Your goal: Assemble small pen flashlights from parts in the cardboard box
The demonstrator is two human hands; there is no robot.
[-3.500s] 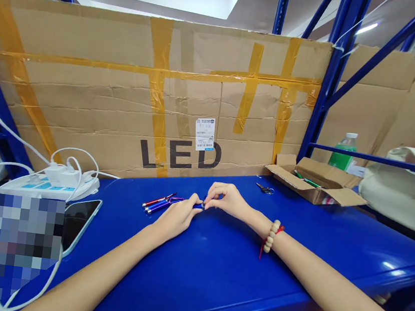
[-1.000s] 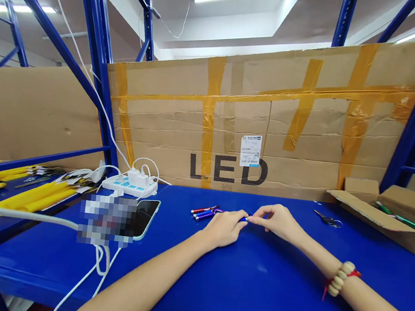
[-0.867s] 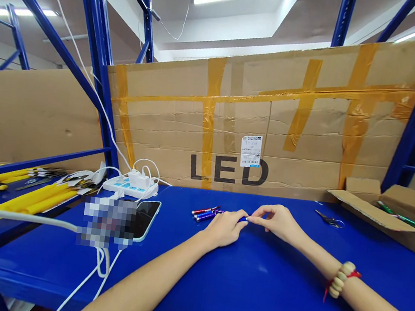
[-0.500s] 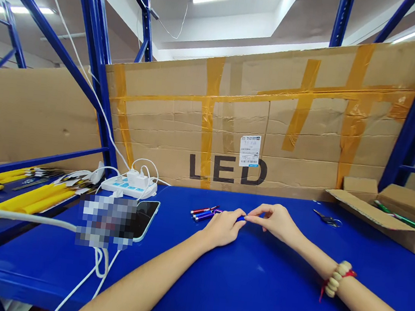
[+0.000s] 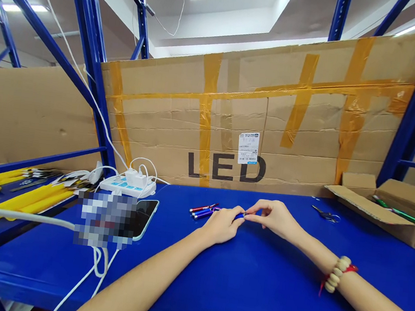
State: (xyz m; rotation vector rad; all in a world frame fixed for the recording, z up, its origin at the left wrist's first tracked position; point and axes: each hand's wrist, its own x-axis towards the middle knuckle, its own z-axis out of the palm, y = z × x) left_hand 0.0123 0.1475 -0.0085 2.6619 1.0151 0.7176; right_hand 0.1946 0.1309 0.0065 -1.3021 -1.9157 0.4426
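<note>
A warehouse or small assembly workshop: blue steel racking (image 5: 90, 65) frames a blue table (image 5: 252, 287), backed at 12 o'clock by taped cardboard (image 5: 259, 106) marked "LED". Yellow tools (image 5: 28, 194) lie at 9 o'clock, a power strip (image 5: 128, 185) at 10, and an open carton (image 5: 386, 210) at 3.

The cardboard sheet (image 5: 258, 111) standing behind the blue table carries large black letters reading "LED". Between the E and the D sits a small white sticker (image 5: 248, 148) with a barcode; its print is too small to read.
</note>
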